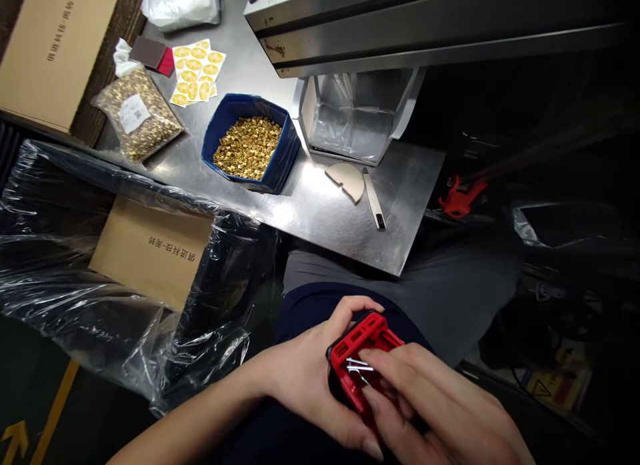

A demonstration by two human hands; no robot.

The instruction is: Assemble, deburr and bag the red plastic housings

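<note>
My left hand is wrapped around a small red plastic case with a black outer edge, held over my lap. Its open side faces up. Several thin silvery metal pins lie in or stick out of it. Into the case reaches my right hand, with thumb and forefinger bent together around the pins. The other right fingers curl under and are partly hidden.
A blue bin of small gold-coloured metal parts stands on the steel table. Near it are a filled plastic bag, yellow stickers, a white utility knife and a beige disc piece. A plastic-lined crate sits left.
</note>
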